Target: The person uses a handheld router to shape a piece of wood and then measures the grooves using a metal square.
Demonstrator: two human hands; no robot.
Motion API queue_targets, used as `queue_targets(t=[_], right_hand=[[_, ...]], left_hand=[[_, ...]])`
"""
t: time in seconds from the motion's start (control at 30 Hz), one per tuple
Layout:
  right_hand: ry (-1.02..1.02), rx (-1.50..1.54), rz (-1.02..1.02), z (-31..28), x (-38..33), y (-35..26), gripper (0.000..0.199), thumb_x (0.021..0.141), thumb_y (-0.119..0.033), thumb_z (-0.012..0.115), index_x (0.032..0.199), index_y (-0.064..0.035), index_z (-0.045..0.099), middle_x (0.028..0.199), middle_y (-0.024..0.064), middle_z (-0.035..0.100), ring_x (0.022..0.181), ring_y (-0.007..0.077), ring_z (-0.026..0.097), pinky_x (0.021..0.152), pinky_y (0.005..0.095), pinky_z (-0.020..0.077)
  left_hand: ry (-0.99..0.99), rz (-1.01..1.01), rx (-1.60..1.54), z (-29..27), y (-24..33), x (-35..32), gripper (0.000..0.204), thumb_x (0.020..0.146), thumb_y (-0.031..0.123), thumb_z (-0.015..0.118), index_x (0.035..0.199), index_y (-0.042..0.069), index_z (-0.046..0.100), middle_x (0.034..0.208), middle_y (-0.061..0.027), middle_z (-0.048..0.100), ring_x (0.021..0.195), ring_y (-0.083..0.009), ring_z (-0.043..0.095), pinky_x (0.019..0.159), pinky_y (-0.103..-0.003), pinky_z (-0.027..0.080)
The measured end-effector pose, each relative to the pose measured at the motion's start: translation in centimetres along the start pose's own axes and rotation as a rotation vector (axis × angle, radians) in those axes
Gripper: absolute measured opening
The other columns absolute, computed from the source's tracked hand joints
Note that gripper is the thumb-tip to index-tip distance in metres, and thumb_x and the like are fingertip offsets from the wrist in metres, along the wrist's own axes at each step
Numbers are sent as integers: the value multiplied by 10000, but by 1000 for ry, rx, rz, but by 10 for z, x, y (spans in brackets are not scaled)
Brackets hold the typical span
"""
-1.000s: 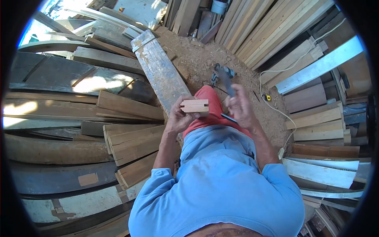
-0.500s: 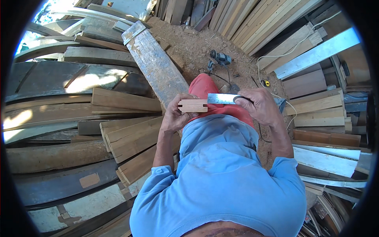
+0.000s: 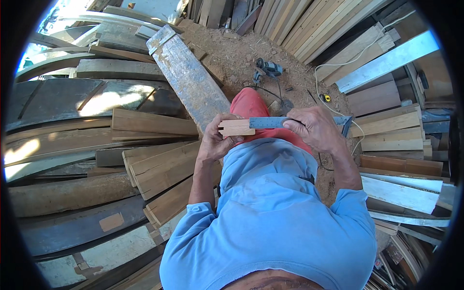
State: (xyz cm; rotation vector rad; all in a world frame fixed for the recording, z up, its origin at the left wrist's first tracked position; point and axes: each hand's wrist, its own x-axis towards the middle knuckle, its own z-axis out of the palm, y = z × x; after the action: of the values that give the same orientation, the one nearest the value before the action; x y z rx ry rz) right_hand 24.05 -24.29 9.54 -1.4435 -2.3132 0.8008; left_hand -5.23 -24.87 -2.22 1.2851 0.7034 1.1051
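Planks (image 3: 154, 123) ring sawdust ground (image 3: 232, 53); left grip (image 3: 217, 142) clasps wood block (image 3: 236, 127), right grip (image 3: 314, 128) pinches steel square (image 3: 270, 122).

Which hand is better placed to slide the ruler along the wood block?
Right. The right hand already grips the metal ruler lying against the wood block, while the left hand is occupied holding that block.

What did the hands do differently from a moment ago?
The right hand picked up a metal square ruler and brought it over, laying its blade against the small wooden block. The left hand kept holding that block the whole time. The power tool on the ground stayed put.
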Motion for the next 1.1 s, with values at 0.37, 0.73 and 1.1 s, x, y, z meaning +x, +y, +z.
queue_targets(t=[0.37, 0.73, 1.1], right_hand=[[-53, -25, 41, -9, 6, 1, 285, 954, -364, 609, 943, -100, 718, 798, 157, 678, 776, 393, 655, 684, 507, 495], [-80, -45, 61, -15, 13, 1, 288, 962, -365, 600, 890, -106, 704, 766, 153, 671, 748, 392, 645, 667, 507, 476], [-56, -13, 46, -11, 14, 4, 309, 950, -346, 613, 886, -56, 699, 724, 168, 618, 700, 393, 617, 615, 477, 459]], left_hand=[[29, -60, 6, 3, 3, 7, 456, 817, 139, 839, 1184, 41, 587, 1086, -41, 695, 980, -119, 654, 886, -295, 541], [29, -58, 20, 2, 1, 11, 450, 826, 121, 827, 1189, 38, 573, 1044, -38, 696, 961, -113, 661, 857, -285, 553], [36, -153, -41, -2, -2, 10, 574, 763, 229, 877, 1209, 45, 567, 1144, -50, 673, 1074, -139, 630, 960, -314, 507]])
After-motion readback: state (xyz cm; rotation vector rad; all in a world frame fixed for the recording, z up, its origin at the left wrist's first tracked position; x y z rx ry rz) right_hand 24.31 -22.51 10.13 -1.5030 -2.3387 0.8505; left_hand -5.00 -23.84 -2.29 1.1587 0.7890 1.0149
